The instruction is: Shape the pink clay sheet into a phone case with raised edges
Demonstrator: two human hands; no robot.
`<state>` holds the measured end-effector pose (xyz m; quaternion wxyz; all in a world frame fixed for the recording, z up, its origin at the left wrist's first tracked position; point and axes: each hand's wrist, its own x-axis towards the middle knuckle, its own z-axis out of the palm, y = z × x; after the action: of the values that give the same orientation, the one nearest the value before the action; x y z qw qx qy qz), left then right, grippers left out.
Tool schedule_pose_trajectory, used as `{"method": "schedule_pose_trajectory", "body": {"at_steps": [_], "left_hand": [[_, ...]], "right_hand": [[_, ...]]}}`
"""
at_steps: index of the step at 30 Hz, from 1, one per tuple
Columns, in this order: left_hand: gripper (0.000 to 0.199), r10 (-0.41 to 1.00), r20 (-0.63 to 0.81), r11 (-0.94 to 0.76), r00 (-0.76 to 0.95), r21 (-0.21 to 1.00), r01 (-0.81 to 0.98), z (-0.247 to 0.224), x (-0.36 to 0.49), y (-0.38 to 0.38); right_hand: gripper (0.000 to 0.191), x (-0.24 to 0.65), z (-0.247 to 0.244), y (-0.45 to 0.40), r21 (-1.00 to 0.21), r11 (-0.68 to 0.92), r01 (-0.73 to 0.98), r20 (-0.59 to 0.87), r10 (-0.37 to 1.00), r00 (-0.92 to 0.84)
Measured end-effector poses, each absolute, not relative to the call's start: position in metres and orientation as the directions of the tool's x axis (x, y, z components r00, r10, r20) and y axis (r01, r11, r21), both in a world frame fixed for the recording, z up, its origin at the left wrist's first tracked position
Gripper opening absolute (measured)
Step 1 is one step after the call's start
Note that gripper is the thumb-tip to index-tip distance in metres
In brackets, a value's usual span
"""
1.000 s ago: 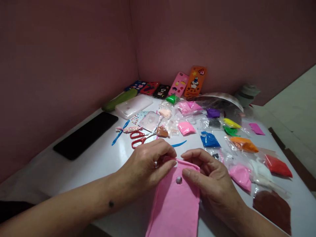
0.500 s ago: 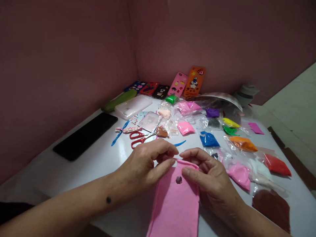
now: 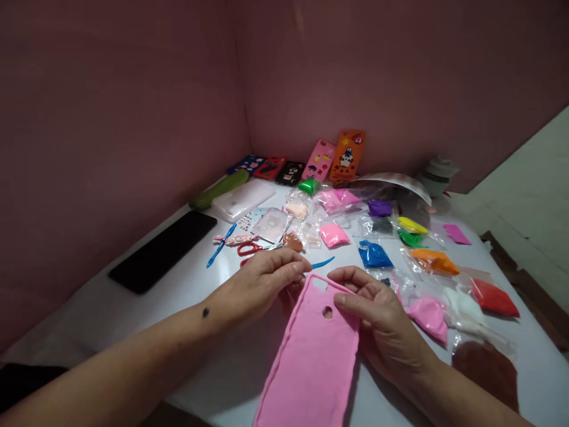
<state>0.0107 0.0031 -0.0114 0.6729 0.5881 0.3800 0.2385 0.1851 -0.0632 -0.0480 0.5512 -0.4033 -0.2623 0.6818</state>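
A pink phone case (image 3: 311, 362) that looks coated in soft clay is held up over the table, with a round hole and a corner cutout near its top. My right hand (image 3: 377, 314) grips its upper right side, thumb on the flat face and fingers behind. At the upper left corner, my left hand (image 3: 271, 281) is closed in a pinch against the rim; its fingertips are partly hidden. The rim looks uneven along both long sides. Just beyond the case lies a thin blue tool (image 3: 323, 263). Red-handled scissors (image 3: 249, 248) are partly covered by my left hand.
Bagged clay, such as blue (image 3: 374, 254), orange (image 3: 433, 261) and red (image 3: 494, 298), covers the right side. A black phone (image 3: 164, 252) and a clear case (image 3: 244, 200) lie left. Decorated cases, including an orange one (image 3: 348, 155), stand by the wall.
My left hand has slid from the top edge to the upper left corner, exposing the corner cutout. The case is turned slightly, and the view has shifted a little.
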Motion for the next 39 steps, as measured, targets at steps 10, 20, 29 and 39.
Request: {"method": "schedule_pose_trajectory", "body": {"at_steps": [10,20,29,39], "left_hand": [[0.014,0.683,-0.301,0.437,0.665,0.898,-0.043,-0.019,0.017,0.005],[0.019,0.668,-0.346,0.509,0.659,0.858,-0.066,-0.016,0.020,-0.002],[0.020,0.611,-0.377,0.544,0.696,0.839,-0.023,-0.017,0.023,-0.006],[0.017,0.602,-0.378,0.556,0.703,0.831,-0.030,-0.018,0.022,-0.008]], "right_hand": [[0.030,0.185,-0.045,-0.064,-0.800,-0.234,-0.552,-0.222,0.971,-0.088],[0.027,0.189,-0.041,-0.065,-0.849,-0.320,-0.421,-0.261,0.946,-0.195],[0.026,0.189,-0.035,-0.063,-0.896,-0.367,-0.251,-0.317,0.923,-0.219],[0.024,0.187,-0.037,-0.065,-0.884,-0.378,-0.275,-0.333,0.922,-0.198]]}}
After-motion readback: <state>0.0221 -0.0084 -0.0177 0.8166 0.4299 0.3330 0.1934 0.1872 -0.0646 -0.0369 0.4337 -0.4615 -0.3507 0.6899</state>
